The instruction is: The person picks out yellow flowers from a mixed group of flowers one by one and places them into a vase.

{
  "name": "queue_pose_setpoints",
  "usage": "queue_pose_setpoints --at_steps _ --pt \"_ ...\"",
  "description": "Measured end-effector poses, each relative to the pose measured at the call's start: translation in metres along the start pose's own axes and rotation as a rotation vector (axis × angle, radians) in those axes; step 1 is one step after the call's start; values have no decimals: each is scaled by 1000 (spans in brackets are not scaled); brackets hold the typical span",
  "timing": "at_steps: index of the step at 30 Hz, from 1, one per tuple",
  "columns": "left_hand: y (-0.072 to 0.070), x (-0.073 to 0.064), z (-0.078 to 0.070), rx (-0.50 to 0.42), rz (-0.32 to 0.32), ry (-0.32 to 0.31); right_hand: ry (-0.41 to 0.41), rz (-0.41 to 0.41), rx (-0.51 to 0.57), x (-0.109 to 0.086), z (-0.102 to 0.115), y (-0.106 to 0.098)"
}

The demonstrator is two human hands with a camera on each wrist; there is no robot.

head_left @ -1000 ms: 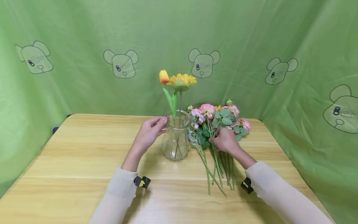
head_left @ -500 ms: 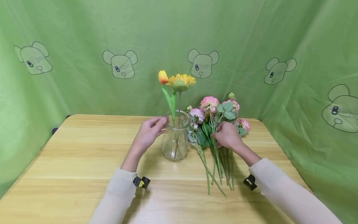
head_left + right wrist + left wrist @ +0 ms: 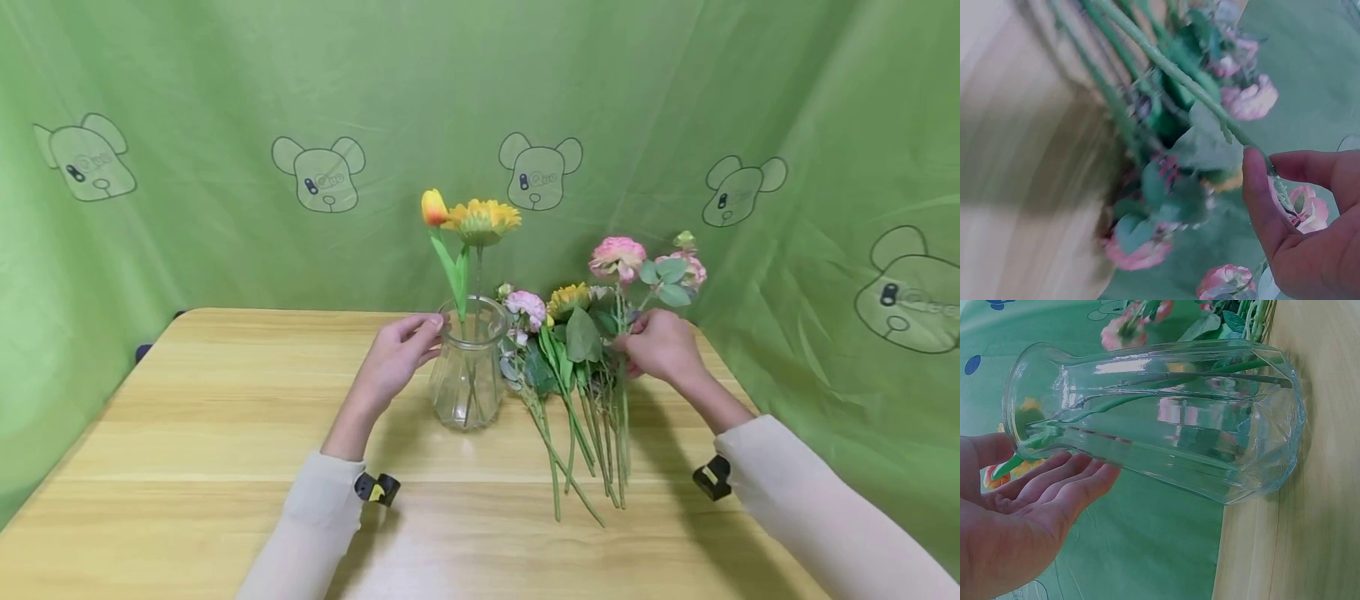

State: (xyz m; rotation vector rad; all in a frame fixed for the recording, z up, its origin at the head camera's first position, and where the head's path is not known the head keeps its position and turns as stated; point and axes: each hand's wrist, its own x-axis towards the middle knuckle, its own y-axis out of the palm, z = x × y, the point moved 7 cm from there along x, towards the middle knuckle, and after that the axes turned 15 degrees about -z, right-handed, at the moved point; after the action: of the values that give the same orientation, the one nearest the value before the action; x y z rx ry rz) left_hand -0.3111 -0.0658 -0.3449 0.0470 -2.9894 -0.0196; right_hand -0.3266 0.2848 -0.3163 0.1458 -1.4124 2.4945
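My left hand (image 3: 401, 354) holds the glass vase (image 3: 467, 387) at its neck, thumb on the rim and fingers along the side. The vase stands upright with an orange-yellow tulip (image 3: 434, 208) and a yellow sunflower (image 3: 482, 222) in it. Between thumb and index finger, my right hand (image 3: 663, 346) pinches the green stem (image 3: 1172, 72) of a pink artificial flower (image 3: 617, 258). Its bloom stands up above the hand, beside another pink bloom (image 3: 688, 271) with round leaves. Stems of a flower pile (image 3: 568, 350) overlap the held stem in the head view.
In the pile right of the vase are a pale pink flower (image 3: 527, 307), a sunflower (image 3: 568, 298) and large leaves, with stems pointing toward the front. The wooden table (image 3: 225, 400) ends at a green curtain (image 3: 405, 100) behind and at the sides.
My right hand has moved right and slightly up, lifting the pink blooms away from the pile and exposing the sunflower there. My left hand keeps its place on the vase.
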Motion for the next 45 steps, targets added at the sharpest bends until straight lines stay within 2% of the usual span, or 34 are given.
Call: queue_pose_setpoints --at_steps 4,10,17,19,23,29,33,36,41,45 --pt "-1 -1 0 4 0 -2 20 -5 -47 0 -21 -2" --pt "-1 -1 -1 4 2 -3 37 23 -51 -4 -45 3" --pt "-1 -2 -2 4 -4 -11 95 87 50 -9 -61 18" --pt "-1 -2 -2 3 -2 -11 104 113 50 -10 -65 23" --pt "0 -1 -2 2 0 -10 91 134 60 -9 -65 27" --pt "0 -1 -2 11 0 -4 61 114 86 -7 -55 24" --pt "0 0 -1 11 -4 -6 78 118 104 -9 -47 26" --pt "-1 0 0 10 -5 -8 72 139 84 -11 -43 30" --pt "-1 0 0 9 -6 -5 19 193 2 -16 -43 37" --pt "-2 0 -1 7 -5 -2 29 217 0 -16 -46 39"
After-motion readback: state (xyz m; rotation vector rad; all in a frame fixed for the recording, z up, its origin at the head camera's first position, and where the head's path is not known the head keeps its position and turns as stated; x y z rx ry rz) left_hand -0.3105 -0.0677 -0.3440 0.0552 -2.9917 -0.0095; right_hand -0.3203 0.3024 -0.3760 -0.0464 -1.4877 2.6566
